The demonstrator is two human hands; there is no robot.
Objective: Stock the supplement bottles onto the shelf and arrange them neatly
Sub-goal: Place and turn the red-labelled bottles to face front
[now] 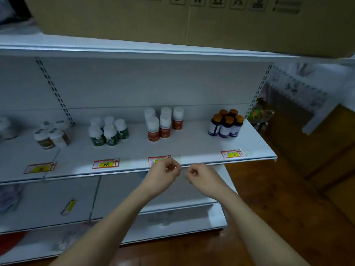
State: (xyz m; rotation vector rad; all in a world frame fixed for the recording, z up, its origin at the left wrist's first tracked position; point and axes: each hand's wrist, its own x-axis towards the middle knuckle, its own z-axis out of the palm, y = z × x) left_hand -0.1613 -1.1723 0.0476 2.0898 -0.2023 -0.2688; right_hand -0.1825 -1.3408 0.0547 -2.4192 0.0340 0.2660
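Along the front lip of the white shelf [192, 148], both hands are up and both are empty: the left hand [165, 172] has its fingers curled in, holding nothing, right in front of a red-bordered price tag [159, 159], and the right hand [199, 174] sits just beside it, fingers likewise curled on nothing. Up on the shelf stand four clusters of supplement bottles, well apart from each other. Far right, the orange-capped bottles [226, 123] with purple labels, packed tight. Centre, the white-capped bottles with red-orange labels [163, 123], directly behind the hands. Left of them, the green-labelled bottles [108, 131], white caps too. Further left, a brown-labelled group [52, 134], blurred. Label text on every bottle is too small to read. Price tags do better: the yellow tag [106, 163] under the green group reads "168", and the tag at right [232, 153] shows what looks like "68". Overhead, a cardboard box [172, 20] carries printed handling symbols along its top edge.
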